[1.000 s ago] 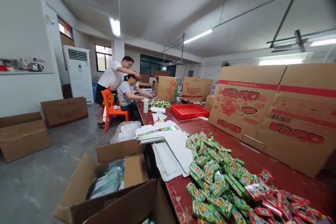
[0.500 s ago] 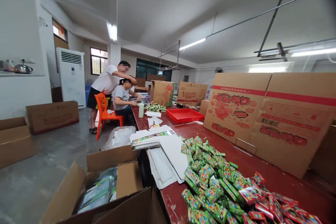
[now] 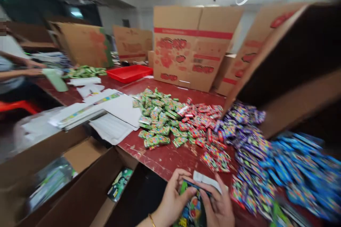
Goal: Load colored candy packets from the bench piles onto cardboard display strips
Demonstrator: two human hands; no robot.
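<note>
Red table [image 3: 165,158], four packet piles, two hands, one packet [image 3: 192,205].

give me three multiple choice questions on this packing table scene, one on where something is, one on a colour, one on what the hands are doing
1. Where does the red tray sit?
A. on the floor
B. on the table, far side
C. inside a box

2. Which colour is the packet pile nearest the white sheets?
A. green
B. blue
C. purple

3. What are the left hand and right hand doing?
A. resting empty
B. lifting a carton
C. both holding one colourful packet

Answers: 1 B, it lies on the tabletop beyond the piles; 2 A, green packets border the sheets; 3 C, fingers of both hands grip it.
</note>
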